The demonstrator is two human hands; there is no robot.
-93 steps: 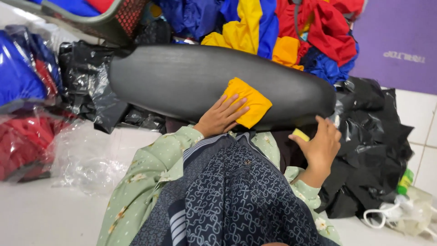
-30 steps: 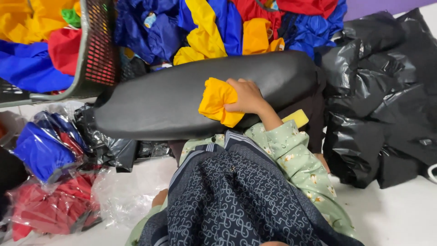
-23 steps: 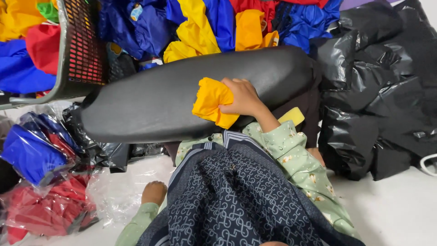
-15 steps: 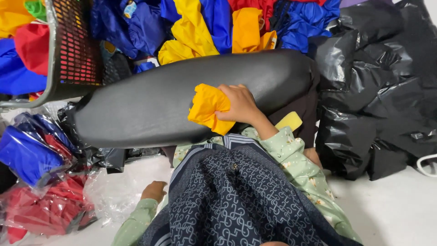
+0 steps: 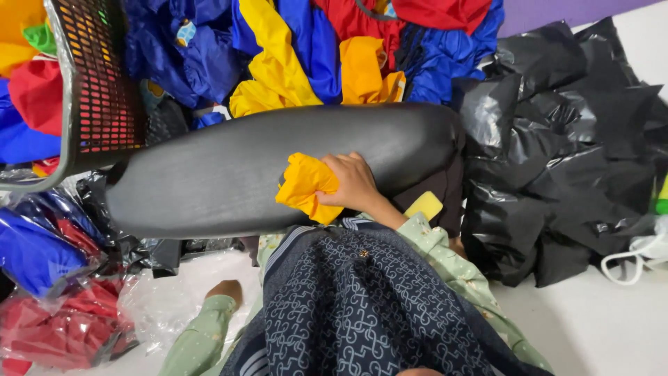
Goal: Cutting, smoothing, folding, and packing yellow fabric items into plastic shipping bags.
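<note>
At the far left, clear plastic bags [image 5: 49, 306] packed with folded blue and red cloth are seen lying on the pale floor [image 5: 612, 320], their film crinkled and glossy. Above them a grey-rimmed mesh basket [image 5: 97, 90] with a red perforated wall is tilted over a heap of blue, yellow and red garments [image 5: 306, 56].

The left hand [image 5: 224, 291] is seen low beside the lap, emerging from a pale green sleeve and resting near the clear plastic; its fingers are mostly hidden, so whether it is spread or closed cannot be told.

Across the middle a long, smooth black oval cushion of matte leather-like material [image 5: 229, 174] is laid. A crumpled yellow cloth [image 5: 305, 186] is pressed against its lower edge and is clutched by the right hand [image 5: 355, 182], the fingers being curled around the bunched fabric.

To the right, crumpled black plastic sheeting [image 5: 557, 160] is piled.
</note>
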